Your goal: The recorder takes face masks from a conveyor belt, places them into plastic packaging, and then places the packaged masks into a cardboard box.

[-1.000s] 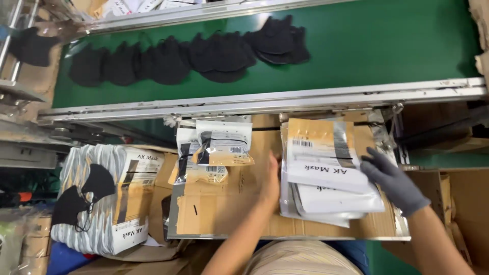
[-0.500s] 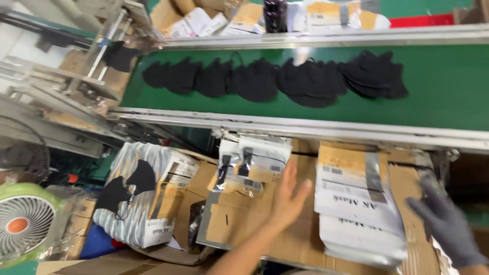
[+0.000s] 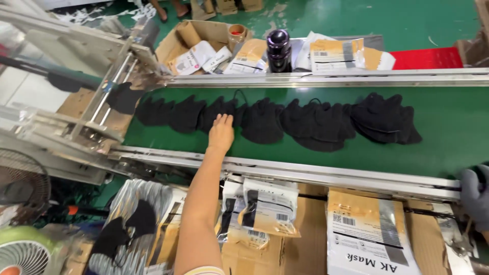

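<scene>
green floor spreads across the far side of this work room, and a long green belt [image 3: 448, 137] runs from left to right in front of you.

your left hand [image 3: 221, 133] is bare and lies flat on the belt, fingers spread and apart, not closed on anything. its fingertips touch the black masks [image 3: 285, 119]. these masks lie in a row along the middle of the belt, one over the next, from the left end to a thicker pile on the right.

your right hand [image 3: 476, 196] wears a grey glove and sits at the far right edge of the picture, by the near metal rail [image 3: 331, 175] of the belt. only part of it shows, so you cannot tell if it is open or closed, or if it holds anything.

near you, below the rail, small packets [image 3: 265, 209] with black masks inside lie on brown cardboard [image 3: 305, 249]. just right of them lies a big white and tan pouch [image 3: 369, 237]. to the left, near your arm, a striped bag [image 3: 135, 226] holds more black masks.

on the far side of the belt stands a dark bottle [image 3: 278, 50], with more tan and white pouches beside it and an open cardboard box [image 3: 198, 43] to its left. a fan [image 3: 23, 254] sits in the near left corner.
</scene>
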